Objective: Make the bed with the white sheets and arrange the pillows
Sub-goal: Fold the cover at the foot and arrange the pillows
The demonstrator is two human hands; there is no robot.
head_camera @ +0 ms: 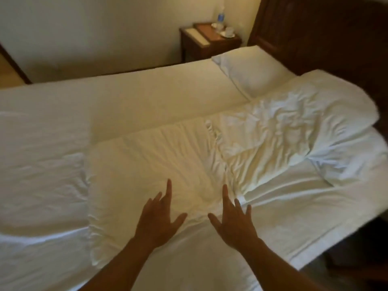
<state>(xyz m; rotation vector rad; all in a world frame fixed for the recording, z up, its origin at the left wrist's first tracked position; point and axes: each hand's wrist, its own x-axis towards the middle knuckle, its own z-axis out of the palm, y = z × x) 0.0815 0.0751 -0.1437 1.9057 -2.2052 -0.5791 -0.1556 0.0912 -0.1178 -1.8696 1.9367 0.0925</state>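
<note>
Two bare hands, stretched forward side by side over the near edge of the bed (42, 148). Held the left hand (161, 219) wide open, fingers straight and fanned, thumb angled right, gripped nothing. Held the right hand (235, 224) just beside it in the same way, fingers spread, thumb angled left, likewise gripped nothing. Could not tell whether either palm touched the cloth or hovered above it. Pointed the fingertips at a folded sheet (147, 164), laid across the middle of the bed, white and lightly creased. Showed to the right of that a crumpled sheet (273, 127), bunched in heavy wrinkles and running toward the far right. Showed at the head end a smooth pillow (254, 68) on the far side, what looked like a rumpled pillow (340, 101) on the right, touching the crumpled sheet, and a lower pillow (352, 158) nearer, partly under it. Backed along the far right by a dark wooden headboard (315, 28). Set beyond the bed, against the pale wall (84, 28), a wooden nightstand (210, 45) with a water bottle (220, 17) and a cup (229, 30) on a saucer (227, 35).
</note>
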